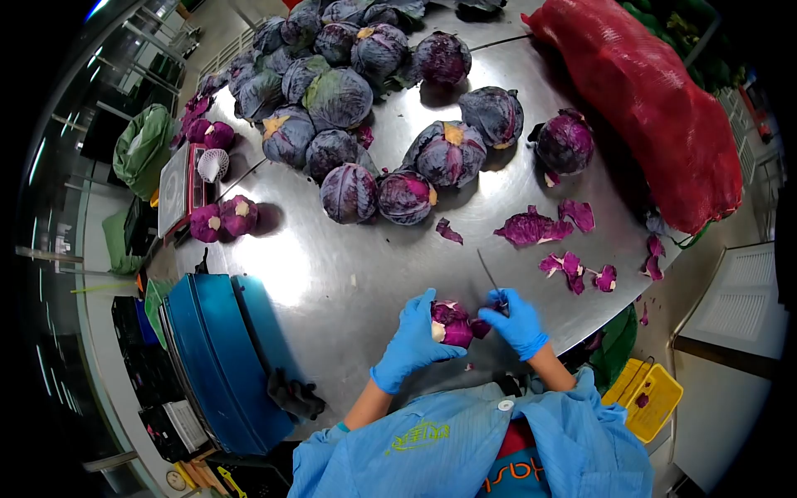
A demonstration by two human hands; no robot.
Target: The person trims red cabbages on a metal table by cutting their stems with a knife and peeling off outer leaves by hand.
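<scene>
My left hand (pixel 415 342), in a blue glove, is wrapped round a small purple-red cabbage (pixel 453 322) near the table's front edge. A pale cut patch shows on the cabbage's left side. In my gloved right hand (pixel 518 326) is a knife (pixel 486 269), its thin blade pointing up and away from me. A bit of purple leaf (pixel 480 329) lies between the right fingers and the cabbage. Torn cabbage leaves (pixel 531 227) are scattered beyond the right hand. Darker whole cabbages (pixel 446 153) with outer leaves sit farther back.
A large red mesh sack (pixel 647 100) lies at the right. Several cabbages (pixel 338 101) are heaped at the back of the metal table (pixel 365 266). Peeled cabbages (pixel 239 214) stand beside a scale (pixel 176 187). A blue box (pixel 220 357) and dark glove (pixel 292 396) are at left.
</scene>
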